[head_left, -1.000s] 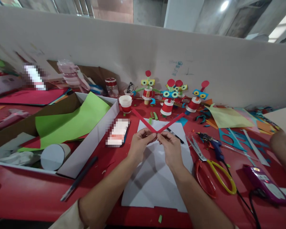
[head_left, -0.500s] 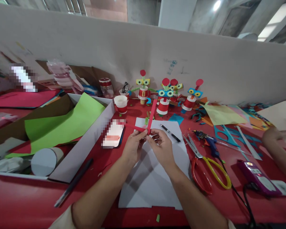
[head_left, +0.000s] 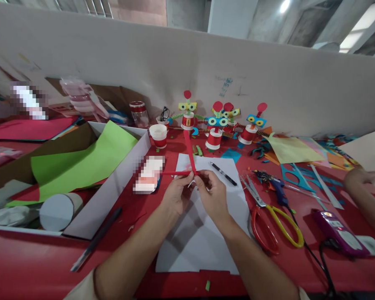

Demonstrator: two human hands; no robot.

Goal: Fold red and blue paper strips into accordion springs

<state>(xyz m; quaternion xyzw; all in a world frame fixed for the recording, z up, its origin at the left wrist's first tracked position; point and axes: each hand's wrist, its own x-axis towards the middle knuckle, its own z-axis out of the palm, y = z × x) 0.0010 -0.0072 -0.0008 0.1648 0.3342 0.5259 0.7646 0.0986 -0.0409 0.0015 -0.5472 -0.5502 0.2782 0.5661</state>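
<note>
Two red paper strips (head_left: pixel 190 152) meet at a corner between my fingertips, one pointing away from me and the other out to the left. My left hand (head_left: pixel 176 193) pinches the corner from the left. From the right, my right hand (head_left: pixel 211 192) pinches the same spot. A small white bit shows between the fingertips. Under both hands lies a white paper sheet (head_left: pixel 203 250), with a black pen (head_left: pixel 223 173) on its upper right part. A phone (head_left: pixel 149 175) lies left of my hands.
Scissors (head_left: pixel 264 208), a blue glue gun (head_left: pixel 278 192) and a purple device (head_left: pixel 340 233) lie to the right. A box (head_left: pixel 112 183) with green paper stands left. Several cup figures (head_left: pixel 213 138) and a paper cup (head_left: pixel 158 136) stand behind. Another person's hand (head_left: pixel 361 179) is at far right.
The upper strip has swung to the left, from leaning right to leaning left. The left-pointing strip shows more clearly. My hands remain at nearly the same spot.
</note>
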